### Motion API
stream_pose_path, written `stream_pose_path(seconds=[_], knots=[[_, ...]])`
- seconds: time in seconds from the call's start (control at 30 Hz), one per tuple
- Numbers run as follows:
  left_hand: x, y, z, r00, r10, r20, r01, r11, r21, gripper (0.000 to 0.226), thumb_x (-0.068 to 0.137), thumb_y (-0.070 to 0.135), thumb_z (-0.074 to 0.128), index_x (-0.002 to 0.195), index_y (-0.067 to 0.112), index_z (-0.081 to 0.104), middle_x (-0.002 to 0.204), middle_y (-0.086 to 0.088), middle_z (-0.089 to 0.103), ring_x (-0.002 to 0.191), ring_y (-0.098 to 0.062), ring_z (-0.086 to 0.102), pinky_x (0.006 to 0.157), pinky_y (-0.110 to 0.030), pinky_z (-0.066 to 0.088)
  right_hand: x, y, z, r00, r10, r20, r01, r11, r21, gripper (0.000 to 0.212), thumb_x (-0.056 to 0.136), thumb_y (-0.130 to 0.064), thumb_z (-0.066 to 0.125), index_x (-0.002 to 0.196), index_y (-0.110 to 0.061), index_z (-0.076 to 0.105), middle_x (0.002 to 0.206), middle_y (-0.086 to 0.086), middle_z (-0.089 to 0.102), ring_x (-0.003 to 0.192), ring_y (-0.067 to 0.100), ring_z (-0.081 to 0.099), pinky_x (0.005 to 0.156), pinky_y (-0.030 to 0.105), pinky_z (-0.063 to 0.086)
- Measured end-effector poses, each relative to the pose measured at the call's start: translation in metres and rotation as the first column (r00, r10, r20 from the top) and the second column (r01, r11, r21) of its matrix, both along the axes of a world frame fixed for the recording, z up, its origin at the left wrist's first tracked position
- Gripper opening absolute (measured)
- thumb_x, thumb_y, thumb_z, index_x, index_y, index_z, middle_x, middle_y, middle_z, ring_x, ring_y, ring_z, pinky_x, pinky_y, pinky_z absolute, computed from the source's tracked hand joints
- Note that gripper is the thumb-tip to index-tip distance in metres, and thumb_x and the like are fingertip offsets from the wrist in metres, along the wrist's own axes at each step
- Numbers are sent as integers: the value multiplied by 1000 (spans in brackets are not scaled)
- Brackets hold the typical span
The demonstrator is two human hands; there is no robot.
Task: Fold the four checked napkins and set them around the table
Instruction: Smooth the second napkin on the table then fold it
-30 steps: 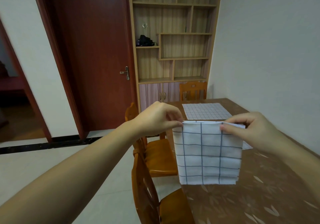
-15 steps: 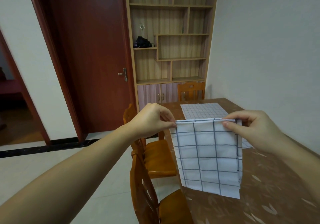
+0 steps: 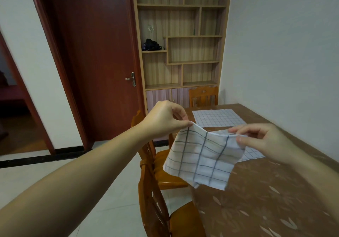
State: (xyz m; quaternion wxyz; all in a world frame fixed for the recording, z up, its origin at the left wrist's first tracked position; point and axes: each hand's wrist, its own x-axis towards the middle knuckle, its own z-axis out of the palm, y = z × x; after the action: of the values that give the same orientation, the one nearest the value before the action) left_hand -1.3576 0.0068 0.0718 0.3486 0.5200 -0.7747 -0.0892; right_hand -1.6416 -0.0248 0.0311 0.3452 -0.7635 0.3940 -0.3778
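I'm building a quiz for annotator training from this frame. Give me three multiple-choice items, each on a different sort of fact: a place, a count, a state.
1. Where does the flat napkin lie?
A. on the table's far end
B. on a chair seat
C. on a shelf

2. How many wooden chairs are in view?
A. one
B. three
C. five

3. How is the held napkin held?
A. draped over one arm
B. pressed flat on the table
C. pinched in the air by both hands

Answers:
1 A: it lies spread by the far chair.
2 B: two at the left side, one at the far end.
3 C: left hand and right hand pinch its top edge.
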Motion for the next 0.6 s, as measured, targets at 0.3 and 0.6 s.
stream_pose_path(seconds=[0.3, 0.6], knots=[[-21, -3, 18, 956, -133, 262, 138, 990, -1, 6, 85, 22, 76, 80, 20, 72, 72, 19, 63, 73, 2, 67, 69, -13, 56, 37, 7, -28, 888, 130, -440, -127, 991, 36, 32, 85, -46, 67, 112, -30, 70, 138, -27, 42, 116, 1, 52, 91, 29, 50], [2, -6, 8, 929, -132, 345, 99, 989, 110, 9, 83, 23, 77, 82, 18, 70, 77, 13, 65, 74, 1, 65, 68, -14, 55, 22, 4, -16, 915, -50, -400, 36, 998, -43, 31, 87, -31, 68, 60, -16, 65, 50, -7, 51, 42, -1, 45, 47, 17, 31]])
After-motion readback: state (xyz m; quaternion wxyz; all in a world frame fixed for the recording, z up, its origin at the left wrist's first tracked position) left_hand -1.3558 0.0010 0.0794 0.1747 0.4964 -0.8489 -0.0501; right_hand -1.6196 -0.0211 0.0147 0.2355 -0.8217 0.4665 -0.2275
